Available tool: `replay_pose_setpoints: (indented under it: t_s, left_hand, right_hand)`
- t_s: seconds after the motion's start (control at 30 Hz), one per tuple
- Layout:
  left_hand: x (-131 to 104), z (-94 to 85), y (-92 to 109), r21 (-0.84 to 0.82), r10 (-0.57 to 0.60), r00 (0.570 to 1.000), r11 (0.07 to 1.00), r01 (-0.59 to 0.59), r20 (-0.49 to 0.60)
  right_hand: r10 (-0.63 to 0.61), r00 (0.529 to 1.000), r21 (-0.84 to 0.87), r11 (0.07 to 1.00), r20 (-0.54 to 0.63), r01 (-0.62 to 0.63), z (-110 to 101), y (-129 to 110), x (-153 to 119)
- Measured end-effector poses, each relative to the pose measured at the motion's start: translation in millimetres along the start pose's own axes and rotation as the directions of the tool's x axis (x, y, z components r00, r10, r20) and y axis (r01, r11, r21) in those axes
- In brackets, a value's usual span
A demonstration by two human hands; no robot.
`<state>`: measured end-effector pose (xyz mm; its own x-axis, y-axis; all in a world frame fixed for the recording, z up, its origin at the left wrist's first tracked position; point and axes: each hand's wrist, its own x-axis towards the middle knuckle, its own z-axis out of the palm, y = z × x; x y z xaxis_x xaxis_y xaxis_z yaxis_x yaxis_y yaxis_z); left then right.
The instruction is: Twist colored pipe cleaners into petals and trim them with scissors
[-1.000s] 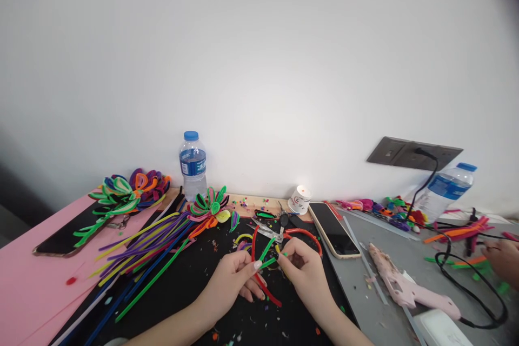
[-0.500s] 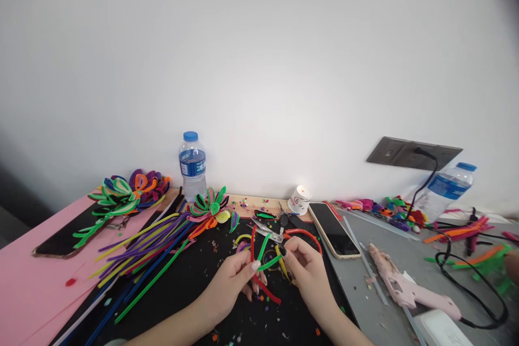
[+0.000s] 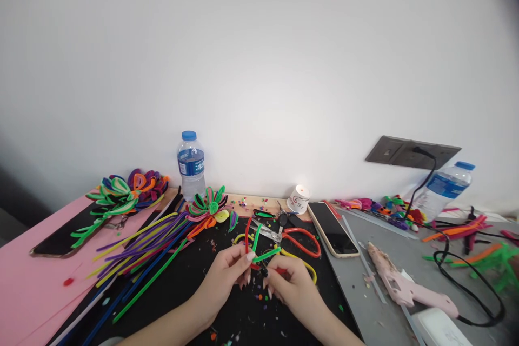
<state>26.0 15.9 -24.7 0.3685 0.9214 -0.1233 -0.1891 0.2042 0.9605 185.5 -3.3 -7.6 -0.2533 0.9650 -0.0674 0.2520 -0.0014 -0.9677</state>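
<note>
My left hand pinches a green pipe cleaner and a red pipe cleaner where they cross. The green one is bent into a V, its two ends sticking up and to the right. Lower down, my right hand has its fingers closed on the red pipe cleaner's other end, mostly hidden by the fingers. Just beyond both hands lie scissors with red handles. A yellow-handled tool is partly covered by my right hand.
Loose pipe cleaners and a pipe-cleaner flower lie left. At the back stand a water bottle and a paper cup. To the right are a phone, a pink glue gun and its black cord.
My right hand has let go of the green pipe cleaner's end and moved down and left onto the red one. My left hand has shifted slightly left, uncovering more of the scissors.
</note>
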Motion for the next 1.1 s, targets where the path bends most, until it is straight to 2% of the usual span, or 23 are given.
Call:
replay_pose_setpoints:
  t_s: [0.13, 0.3, 0.47, 0.6, 0.77, 1.0, 1.1]
  left_hand:
    - [0.0, 0.4, -2.4, 0.128, 0.023, 0.999, 0.991, -0.027, 0.029]
    - [-1.6, 2.1, -2.8, 0.26, 0.037, 0.997, 0.964, -0.053, 0.066]
    - [-5.0, 3.1, 0.0, 0.481, 0.112, 0.987, 0.863, -0.153, 0.114]
    - [-7.9, 4.1, 0.1, 0.582, 0.159, 0.967, 0.775, -0.246, 0.197]
    - [-9.8, 5.1, 0.6, 0.664, 0.18, 0.954, 0.686, -0.298, 0.242]
    - [-10.8, 5.9, 2.7, 0.68, 0.192, 0.935, 0.645, -0.35, 0.299]
    - [-11.1, 6.6, 3.6, 0.678, 0.185, 0.942, 0.657, -0.33, 0.28]
  right_hand:
    - [0.031, 0.997, 0.17, 0.985, -0.077, -0.018, -2.4, 5.7, 4.4]
    - [0.031, 0.994, 0.271, 0.963, -0.108, -0.001, -3.2, 9.7, 7.0]
    - [0.047, 0.993, 0.307, 0.952, -0.104, -0.013, -3.1, 8.8, 8.6]
    - [0.075, 0.995, 0.325, 0.944, -0.069, -0.049, -2.3, 5.8, 8.9]
    - [0.087, 0.996, 0.305, 0.949, -0.03, -0.074, -1.9, 5.1, 9.3]
    - [0.054, 0.998, 0.194, 0.979, 0.017, -0.057, -3.2, 8.4, 7.9]
    - [0.056, 0.998, 0.199, 0.978, 0.037, -0.062, -4.5, 6.2, 7.5]
